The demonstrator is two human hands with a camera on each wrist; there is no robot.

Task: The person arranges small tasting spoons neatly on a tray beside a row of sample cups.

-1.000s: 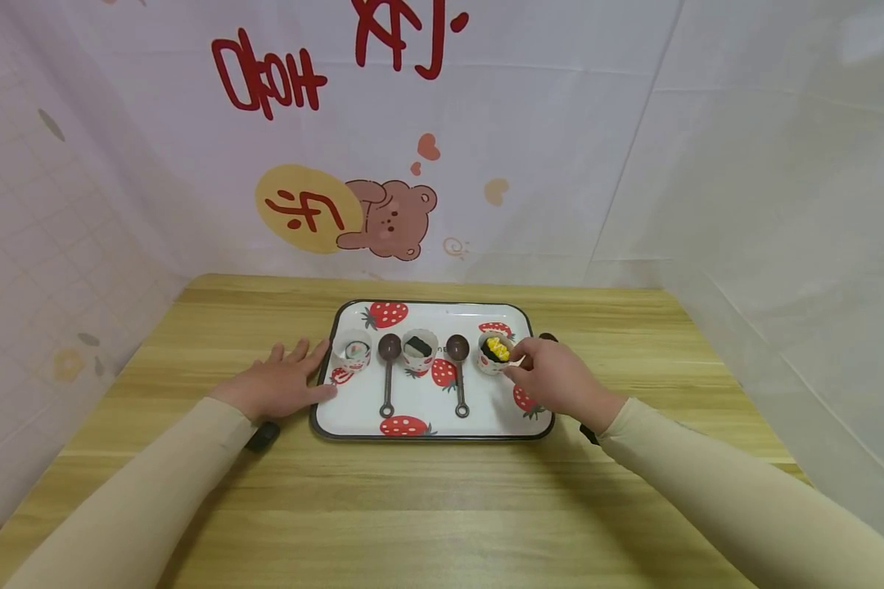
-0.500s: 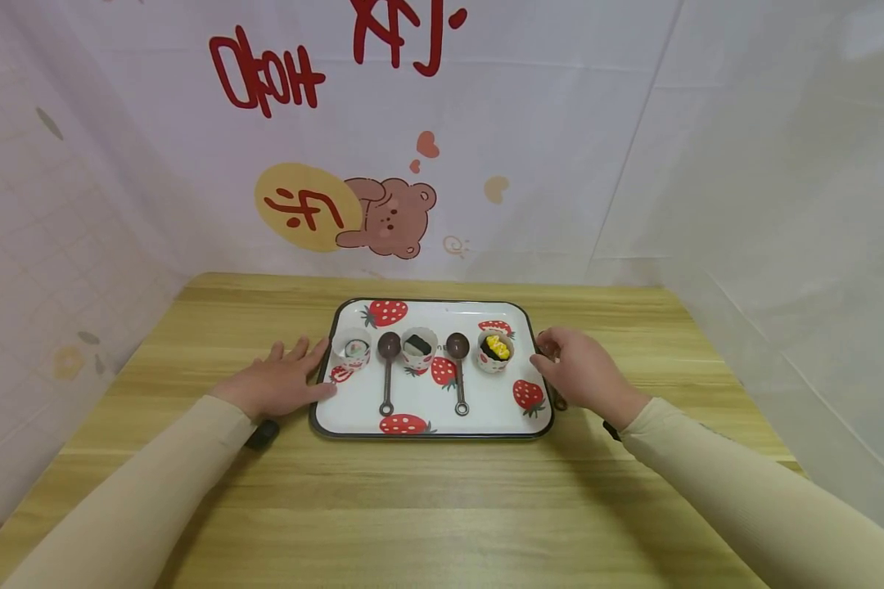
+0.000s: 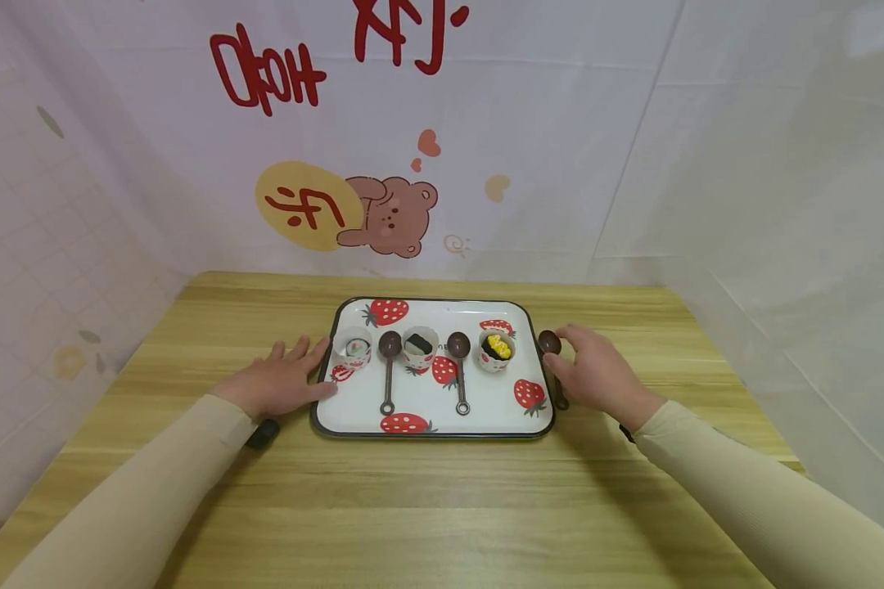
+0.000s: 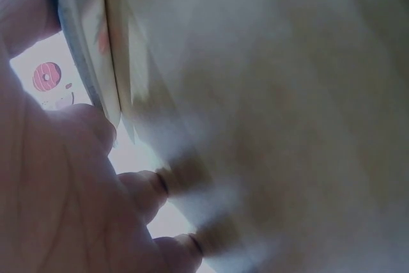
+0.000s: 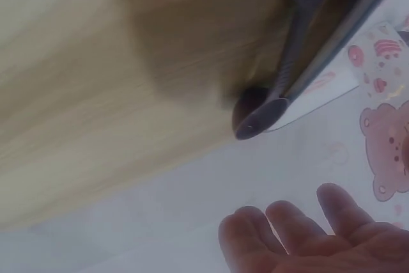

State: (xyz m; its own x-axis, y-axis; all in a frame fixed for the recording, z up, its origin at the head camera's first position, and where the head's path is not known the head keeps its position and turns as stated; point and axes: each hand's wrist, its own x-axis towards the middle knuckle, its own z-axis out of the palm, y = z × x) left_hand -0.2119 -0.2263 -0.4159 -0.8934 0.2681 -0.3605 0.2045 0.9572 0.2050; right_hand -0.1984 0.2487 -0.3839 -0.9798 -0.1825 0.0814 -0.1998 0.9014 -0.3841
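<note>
My left hand (image 3: 276, 382) rests with spread fingers at the left edge of a white strawberry-print tray (image 3: 420, 409). In the left wrist view, the fingers (image 4: 144, 193) lie along the tray's side. Past the tray's right edge, my right hand (image 3: 595, 372) hovers beside a brown measuring spoon (image 3: 549, 342). In the right wrist view that spoon (image 5: 259, 116) lies on the table, apart from the loosely bent fingers (image 5: 297, 225). On the tray stand a cup with a yellow-topped sushi piece (image 3: 496, 349), a cup with a black-banded piece (image 3: 419, 347) and a cup with a round roll (image 3: 354, 348).
Two more brown measuring spoons, a left one (image 3: 389, 348) and a right one (image 3: 458, 348), lie between the cups, handles toward me. The wooden table (image 3: 427, 507) meets a printed cloth backdrop (image 3: 545, 131) behind and at both sides.
My right hand has let go of the cup with the yellow-topped sushi and moved right, off the tray, to the spoon beside it. My left hand stays in place.
</note>
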